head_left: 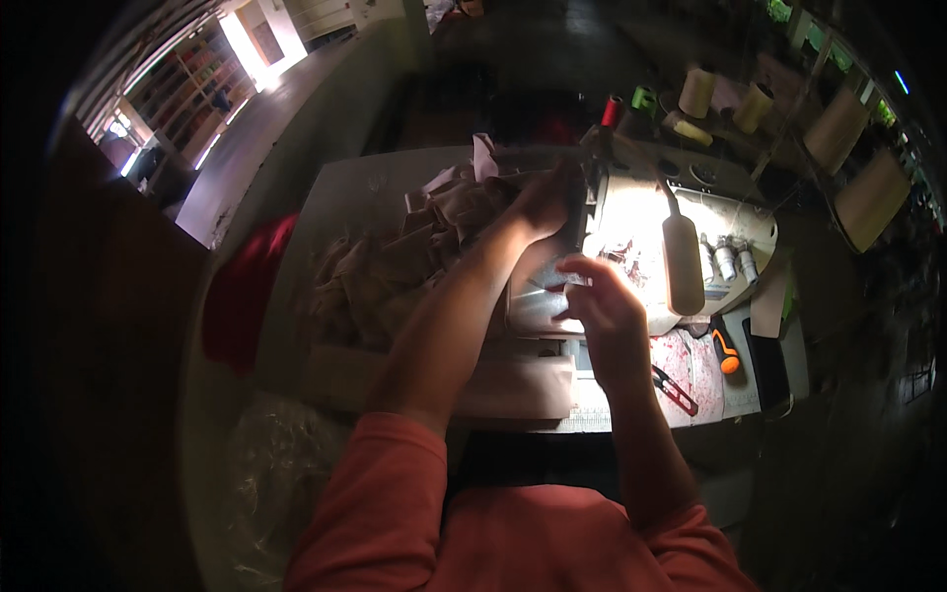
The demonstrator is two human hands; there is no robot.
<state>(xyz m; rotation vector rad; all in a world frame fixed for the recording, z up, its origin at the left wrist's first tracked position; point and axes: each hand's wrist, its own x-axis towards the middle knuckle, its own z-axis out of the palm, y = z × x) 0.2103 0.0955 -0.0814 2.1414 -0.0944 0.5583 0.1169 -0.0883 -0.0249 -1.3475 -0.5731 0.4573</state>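
My left hand (543, 205) reaches toward the far side of a white sewing machine (745, 225), close to its left end. Its fingertips lie in shadow, so whether they grip anything does not show. My right hand (609, 314) is raised in front of the machine, slightly blurred, its fingers apart and nothing visible in them. Beyond those fingers is a shiny plate (533, 304) on the table. A heap of beige fabric pieces (390, 261) lies to the left, partly behind my left forearm. One folded beige piece (518, 387) rests along the table's near edge.
A long lamp head (683, 266) hangs over the brightly lit machine. At right lie red-handled snips (675, 392), an orange-and-black tool (727, 355) and a dark flat object (765, 363). Thread cones (696, 94) stand behind. Red cloth (245, 296) hangs at the left edge.
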